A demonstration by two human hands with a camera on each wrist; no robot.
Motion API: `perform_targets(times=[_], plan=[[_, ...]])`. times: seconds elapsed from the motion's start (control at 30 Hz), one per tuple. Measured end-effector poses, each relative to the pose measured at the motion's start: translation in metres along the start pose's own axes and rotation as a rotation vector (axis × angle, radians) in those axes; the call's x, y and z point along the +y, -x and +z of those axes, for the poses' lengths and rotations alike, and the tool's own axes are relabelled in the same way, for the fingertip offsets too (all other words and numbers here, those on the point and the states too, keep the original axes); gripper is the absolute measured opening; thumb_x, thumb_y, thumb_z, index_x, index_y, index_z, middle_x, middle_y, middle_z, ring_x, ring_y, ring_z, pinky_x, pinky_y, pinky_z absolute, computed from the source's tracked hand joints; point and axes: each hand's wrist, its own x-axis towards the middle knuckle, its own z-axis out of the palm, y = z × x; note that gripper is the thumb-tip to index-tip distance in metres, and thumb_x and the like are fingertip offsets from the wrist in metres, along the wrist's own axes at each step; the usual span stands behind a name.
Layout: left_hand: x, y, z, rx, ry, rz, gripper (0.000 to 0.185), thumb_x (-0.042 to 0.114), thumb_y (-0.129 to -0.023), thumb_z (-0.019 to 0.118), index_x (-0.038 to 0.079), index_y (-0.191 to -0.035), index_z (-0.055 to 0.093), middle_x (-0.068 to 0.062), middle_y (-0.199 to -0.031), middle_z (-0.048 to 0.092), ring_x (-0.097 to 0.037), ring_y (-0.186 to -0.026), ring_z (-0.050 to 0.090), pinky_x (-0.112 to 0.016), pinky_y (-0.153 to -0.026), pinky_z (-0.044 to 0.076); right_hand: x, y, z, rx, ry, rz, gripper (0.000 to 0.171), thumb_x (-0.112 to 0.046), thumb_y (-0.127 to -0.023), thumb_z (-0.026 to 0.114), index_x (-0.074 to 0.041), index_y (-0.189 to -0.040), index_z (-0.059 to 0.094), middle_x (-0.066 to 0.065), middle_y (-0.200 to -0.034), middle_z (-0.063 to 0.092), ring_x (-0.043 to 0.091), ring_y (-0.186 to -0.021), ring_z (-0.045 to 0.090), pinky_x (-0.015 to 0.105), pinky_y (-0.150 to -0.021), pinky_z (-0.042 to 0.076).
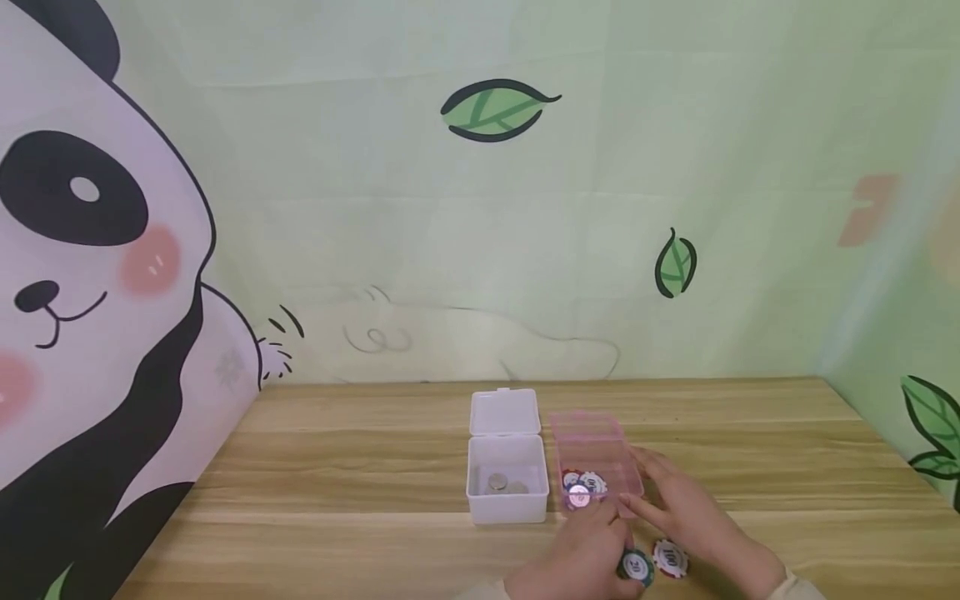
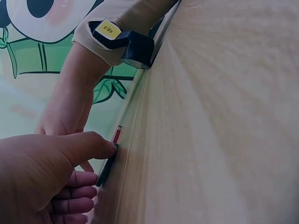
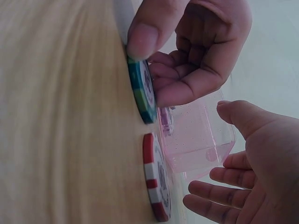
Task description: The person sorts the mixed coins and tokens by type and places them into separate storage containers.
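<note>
My left hand (image 1: 581, 546) pinches a teal poker chip (image 1: 637, 567) marked 20 between thumb and fingers, low over the wooden table. In the right wrist view the thumb lies on the near edge of this chip (image 3: 141, 91). A red-and-white poker chip (image 1: 670, 558) marked 100 lies flat just right of it. My right hand (image 1: 686, 504) is at the right side of a pink see-through box (image 1: 611, 462), with thumb and fingers extended around its near right corner. Several poker chips (image 1: 592, 483) sit inside that box, whose lid (image 1: 585, 425) is tipped back.
Left of the pink box stands a white box (image 1: 507, 508), its lid (image 1: 506, 412) raised and a few silver coins (image 1: 497, 482) inside. Both stand on a wood-grain table (image 1: 360, 492). A printed cloth (image 1: 360, 167) with a panda and leaves hangs behind.
</note>
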Motion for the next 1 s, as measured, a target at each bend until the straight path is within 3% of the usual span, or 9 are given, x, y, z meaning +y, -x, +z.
perform_targets(times=[0.47,0.77,1.0], plan=[[-0.004,0.006,-0.014,0.007,0.011,0.032,0.03,0.047,-0.076,0.074,0.023,-0.084,0.06,0.015,-0.087,0.052,0.0,-0.09,0.049,-0.013,-0.08,0.042,-0.002,0.0,-0.001,-0.022,-0.013,0.028,0.067,-0.038,-0.091,0.063,0.001,-0.142,0.042,0.024,-0.138,0.052,0.044,-0.121,0.054,0.059,-0.099,0.045],[-0.007,0.01,-0.026,0.076,-0.128,0.051,0.036,0.053,-0.074,0.074,0.022,-0.086,0.061,0.014,-0.086,0.053,-0.001,-0.087,0.05,-0.015,-0.08,0.042,0.0,0.0,0.0,-0.01,-0.012,0.018,0.066,-0.035,-0.091,0.064,0.002,-0.141,0.043,0.025,-0.137,0.052,0.044,-0.12,0.054,0.059,-0.098,0.045],[-0.018,0.01,-0.031,0.153,-0.203,0.069,0.038,0.055,-0.07,0.075,0.022,-0.083,0.061,0.013,-0.08,0.05,-0.002,-0.08,0.049,-0.014,-0.072,0.04,0.0,0.0,0.0,0.004,-0.009,0.002,0.065,-0.034,-0.09,0.065,0.003,-0.14,0.044,0.025,-0.135,0.053,0.043,-0.119,0.056,0.057,-0.097,0.047]])
